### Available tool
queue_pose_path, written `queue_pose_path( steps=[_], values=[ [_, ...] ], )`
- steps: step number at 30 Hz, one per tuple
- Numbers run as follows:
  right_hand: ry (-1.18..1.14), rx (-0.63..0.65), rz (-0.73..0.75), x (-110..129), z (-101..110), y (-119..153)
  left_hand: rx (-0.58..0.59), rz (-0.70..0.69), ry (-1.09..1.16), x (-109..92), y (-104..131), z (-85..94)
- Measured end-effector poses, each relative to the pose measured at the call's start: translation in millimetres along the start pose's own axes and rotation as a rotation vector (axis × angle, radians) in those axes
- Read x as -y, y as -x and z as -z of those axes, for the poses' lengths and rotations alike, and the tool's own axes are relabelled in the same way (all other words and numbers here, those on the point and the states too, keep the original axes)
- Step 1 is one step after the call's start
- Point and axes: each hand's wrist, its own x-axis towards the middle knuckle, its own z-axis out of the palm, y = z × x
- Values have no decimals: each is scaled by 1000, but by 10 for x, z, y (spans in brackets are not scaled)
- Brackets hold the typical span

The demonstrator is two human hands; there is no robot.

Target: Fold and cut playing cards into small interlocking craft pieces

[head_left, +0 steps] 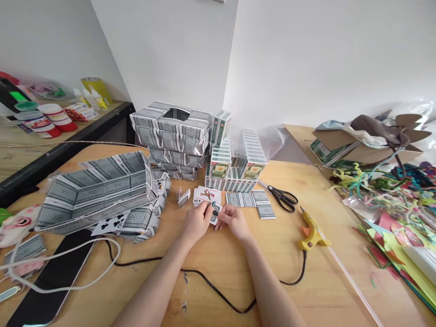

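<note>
Between my two hands is a small playing card, partly covered by fingers. My left hand pinches its left side, and my right hand closes on its right side. Just behind them lies a pile of cards with a joker face up. A small folded card stands to the left of the pile. Several grey-backed folded cards lie in a row to the right, with another pair beside them.
Woven card boxes and a long card tray occupy the left. Card packs stand at the back. Black-handled scissors, a yellow glue gun and colored paper are to the right. A black cord runs beneath my forearms.
</note>
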Motion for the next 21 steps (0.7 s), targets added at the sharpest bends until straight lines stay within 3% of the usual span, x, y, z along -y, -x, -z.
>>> queue_pose_path(
  steps=[21],
  values=[
    [6, 11, 41, 43, 6, 22, 14, 27, 248, -52, -20, 38]
  ],
)
